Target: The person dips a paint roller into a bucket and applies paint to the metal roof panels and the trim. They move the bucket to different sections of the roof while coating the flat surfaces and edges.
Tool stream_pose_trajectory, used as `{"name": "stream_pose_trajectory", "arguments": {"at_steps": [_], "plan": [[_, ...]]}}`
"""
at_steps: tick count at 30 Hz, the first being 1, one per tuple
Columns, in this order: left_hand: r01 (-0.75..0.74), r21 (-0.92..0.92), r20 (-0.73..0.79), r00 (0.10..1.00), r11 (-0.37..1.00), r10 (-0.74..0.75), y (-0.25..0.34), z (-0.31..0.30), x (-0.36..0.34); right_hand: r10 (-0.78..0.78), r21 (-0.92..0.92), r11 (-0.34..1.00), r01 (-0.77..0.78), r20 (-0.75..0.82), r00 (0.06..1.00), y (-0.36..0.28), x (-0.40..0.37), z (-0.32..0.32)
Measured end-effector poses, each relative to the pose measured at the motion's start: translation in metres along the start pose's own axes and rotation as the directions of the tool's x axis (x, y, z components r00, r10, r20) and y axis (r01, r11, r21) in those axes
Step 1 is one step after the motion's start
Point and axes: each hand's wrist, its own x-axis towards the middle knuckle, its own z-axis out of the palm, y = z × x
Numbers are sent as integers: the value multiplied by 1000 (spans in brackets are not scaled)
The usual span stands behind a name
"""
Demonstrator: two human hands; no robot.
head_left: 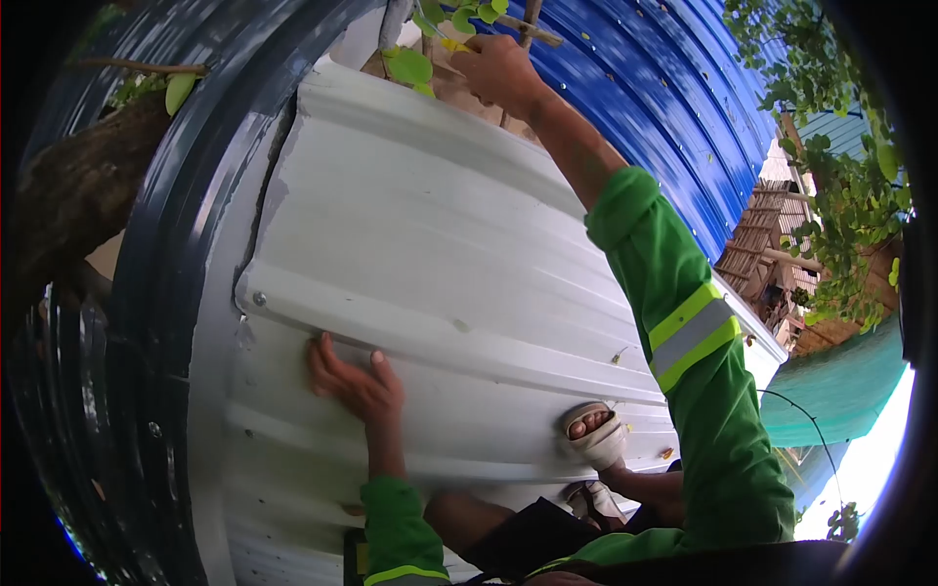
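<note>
My left hand [360, 384] rests on the white ribbed metal roofing sheet [440, 234], fingers apart and tips against a raised rib. It holds nothing. A screw head [259, 299] sits on that rib, up and left of the hand. My right arm is stretched out to the top of the view. There my right hand [500, 76] is closed on a thin tool with a yellow handle [455, 45], beyond the sheet's far edge among green leaves [410, 65]. Its kind cannot be made out, since the fingers and leaves cover most of it.
Dark metal sheeting [156, 244] runs along the left, with rough grey sealant [278, 186] at the joint. A thick branch [73, 186] crosses it. Blue roofing [635, 88] lies beyond at the upper right. My sandalled foot [596, 437] stands on the white sheet. Foliage [840, 195] hangs at right.
</note>
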Motion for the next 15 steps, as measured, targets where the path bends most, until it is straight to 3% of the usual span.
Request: {"name": "stream_pose_trajectory", "arguments": {"at_steps": [1, 4, 7, 8, 10, 13, 14, 15], "plan": [[1, -4, 0, 1000, 1000, -1, 0, -1, -1, 81, 128, 989, -79, -11, 997, -12, -16, -2], [5, -5, 0, 1000, 1000, -5, 0, 1, -1, -70, 31, 997, 76, -163, 984, -6, -8, 9], [28, 4, 8, 1000, 1000, -28, 2, 1, -2, -41, -259, 966, 15, -95, 995, 23, 63, 16], [31, 1, 8, 1000, 1000, -31, 2, 1, -2, -158, -435, 893, 113, -69, 985, 43, 90, 20], [26, -3, 0, 1000, 1000, -26, 2, 2, 0, -368, -729, 626, 279, 39, 929, 68, 120, 22], [15, -1, -7, 1000, 1000, -15, 1, 3, 0, -370, -885, 298, 357, 238, 898, 39, 74, 9], [13, 1, -8, 1000, 1000, -13, 0, 3, 0, -239, -695, 684, 223, 75, 968, 20, 60, 4], [10, 6, -4, 1000, 1000, -10, -1, 2, -1, -39, -367, 930, 29, -21, 999, 6, 46, 0]]}}
